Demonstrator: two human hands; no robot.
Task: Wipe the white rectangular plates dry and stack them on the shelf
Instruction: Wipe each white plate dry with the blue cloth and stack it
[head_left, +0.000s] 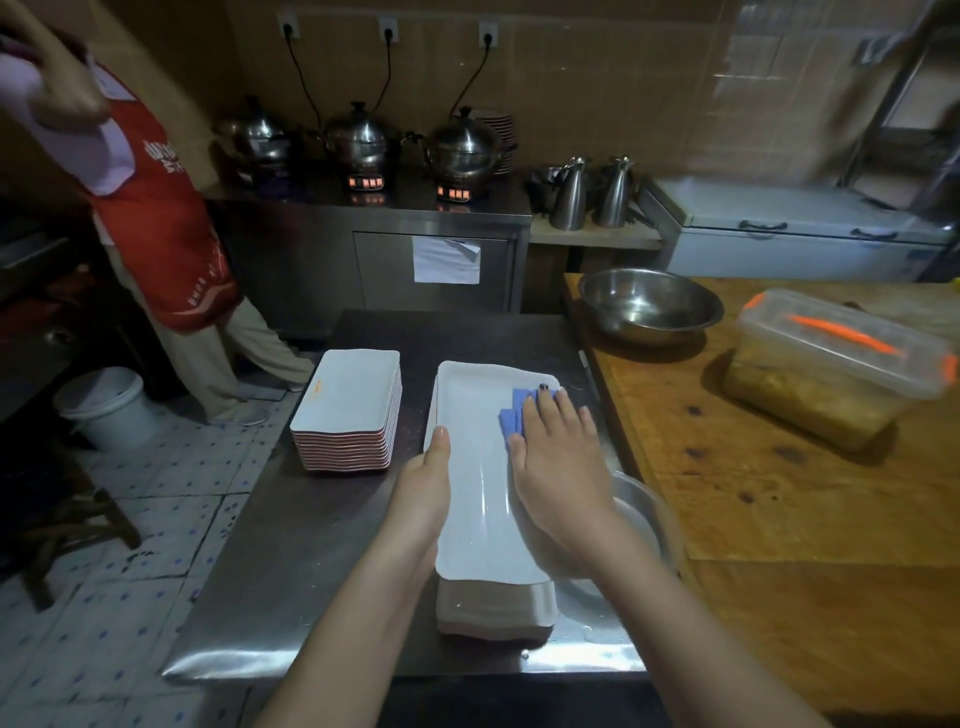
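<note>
While the top plate (475, 467) of the wet pile at six o'clock on the steel counter (291, 545) is clasped at its edge by the left hand (423, 491), a blue cloth (514, 415) is pressed flat under the right hand (558, 457). Should too much sideways force be applied, the slick plate could be slid off the pile toward the finished stack (348, 415) at ten o'clock.

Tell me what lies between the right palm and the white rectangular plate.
A folded blue cloth, pressed under the right hand onto the plate, head view.

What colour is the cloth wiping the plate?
Blue; the cloth shows under the right hand in the head view.
</note>
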